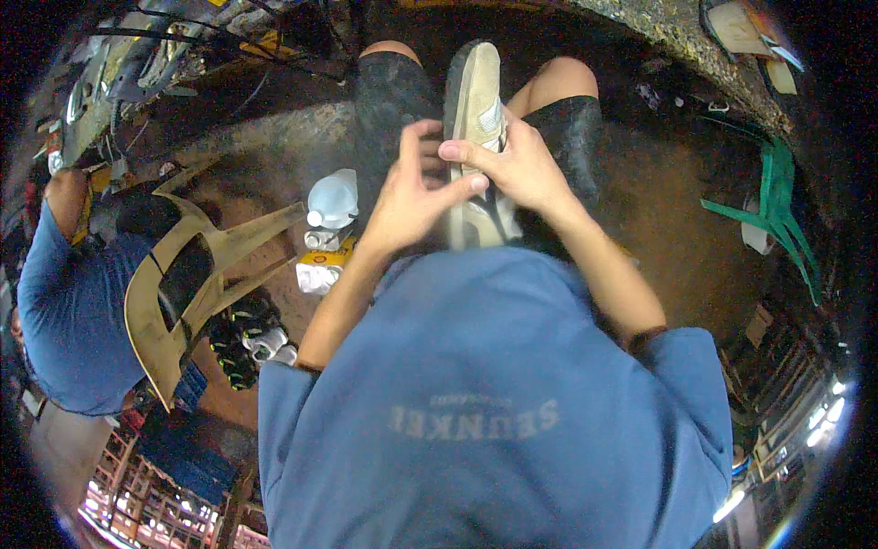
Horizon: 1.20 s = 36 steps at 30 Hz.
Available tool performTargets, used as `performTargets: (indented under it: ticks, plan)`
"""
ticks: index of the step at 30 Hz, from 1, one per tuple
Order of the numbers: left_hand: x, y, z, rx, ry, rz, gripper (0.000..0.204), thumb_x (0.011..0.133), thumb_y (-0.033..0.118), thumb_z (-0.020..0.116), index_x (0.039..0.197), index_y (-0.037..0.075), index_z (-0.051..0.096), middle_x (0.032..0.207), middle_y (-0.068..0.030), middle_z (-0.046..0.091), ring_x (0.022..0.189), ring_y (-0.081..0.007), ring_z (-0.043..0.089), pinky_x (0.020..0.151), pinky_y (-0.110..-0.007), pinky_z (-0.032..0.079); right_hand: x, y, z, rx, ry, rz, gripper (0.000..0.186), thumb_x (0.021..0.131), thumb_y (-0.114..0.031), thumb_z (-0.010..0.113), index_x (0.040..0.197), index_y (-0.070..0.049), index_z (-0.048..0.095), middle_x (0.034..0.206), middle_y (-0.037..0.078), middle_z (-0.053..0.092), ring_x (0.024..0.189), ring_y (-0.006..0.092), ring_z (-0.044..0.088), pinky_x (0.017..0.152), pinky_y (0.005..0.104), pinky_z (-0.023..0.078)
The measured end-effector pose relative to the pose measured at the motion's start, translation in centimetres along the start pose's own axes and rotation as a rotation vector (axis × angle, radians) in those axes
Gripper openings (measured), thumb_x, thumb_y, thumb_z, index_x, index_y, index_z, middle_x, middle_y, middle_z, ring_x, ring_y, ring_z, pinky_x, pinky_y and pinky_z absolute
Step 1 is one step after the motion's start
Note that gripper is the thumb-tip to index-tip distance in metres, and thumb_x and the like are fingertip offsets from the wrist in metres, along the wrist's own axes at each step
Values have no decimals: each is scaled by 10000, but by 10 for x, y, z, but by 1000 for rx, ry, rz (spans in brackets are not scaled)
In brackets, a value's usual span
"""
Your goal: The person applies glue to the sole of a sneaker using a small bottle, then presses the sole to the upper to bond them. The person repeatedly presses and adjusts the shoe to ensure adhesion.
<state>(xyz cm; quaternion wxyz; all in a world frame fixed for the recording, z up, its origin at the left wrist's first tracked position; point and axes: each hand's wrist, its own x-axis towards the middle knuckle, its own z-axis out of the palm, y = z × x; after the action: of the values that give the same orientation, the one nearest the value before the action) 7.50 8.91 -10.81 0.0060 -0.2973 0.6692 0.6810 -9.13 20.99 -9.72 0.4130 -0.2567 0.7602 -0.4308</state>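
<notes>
A beige and white sneaker (478, 91) with a pale sole edge lies lengthwise between my knees, its toe pointing away from me. My left hand (402, 199) grips it from the left, thumb reaching over the upper and fingers bent at the side. From the right, my right hand (530, 169) closes round the shoe's middle, with its thumb laid across the top near the laces. The undersides of both hands' grips are hidden. Dark shorts (395, 114) cover my legs on either side of the shoe.
To my left stand a pale blue plastic jug (333, 199) and a yellow and white box (322, 267). Beyond them are a beige plastic chair (151, 334), several dark shoes (240, 343) and a co-worker in a blue shirt (78, 311). A green plastic chair (777, 203) is at right.
</notes>
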Motion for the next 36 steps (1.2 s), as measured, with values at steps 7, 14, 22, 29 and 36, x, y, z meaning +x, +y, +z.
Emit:
performTargets:
  ticks: [7, 14, 22, 29, 36]
  plan:
    - [14, -5, -11, 7, -72, -23, 826, 966, 236, 825, 1606, -8, 365, 1334, -233, 701, 1196, -281, 709, 997, -408, 585, -4, 8, -10, 8, -77, -49, 653, 908, -535, 816, 1263, 6, 725, 1091, 209, 802, 1009, 341, 796, 913, 446, 611]
    - [10, -11, -8, 111, -29, -41, 738, 995, 226, 737, 1575, -38, 366, 1267, -306, 751, 1161, -378, 765, 977, -470, 596, 0, 23, -4, -31, -96, -60, 645, 932, -537, 775, 1250, 21, 732, 1073, 252, 792, 1002, 375, 792, 909, 464, 606]
    - [7, -13, -6, 235, 28, 83, 673, 991, 174, 645, 1547, -62, 349, 1206, -357, 741, 1083, -437, 775, 954, -472, 592, 1, 28, -3, 31, -114, -75, 550, 958, -436, 779, 1236, 37, 737, 1087, 234, 795, 1007, 346, 787, 927, 446, 599]
    - [13, -29, -10, 363, 20, 86, 514, 994, 176, 597, 1418, -104, 516, 1180, -319, 758, 1127, -438, 755, 985, -501, 561, 0, 45, 0, 239, -121, -39, 488, 993, -380, 772, 1246, 35, 739, 1092, 192, 805, 1007, 265, 781, 925, 428, 599]
    - [15, -30, -8, 231, 1, 84, 501, 1002, 213, 621, 1387, -99, 551, 1190, -290, 758, 1149, -405, 755, 997, -476, 562, -5, 38, -4, 64, -69, -37, 563, 946, -459, 819, 1225, 25, 747, 1066, 193, 808, 991, 273, 792, 898, 421, 613]
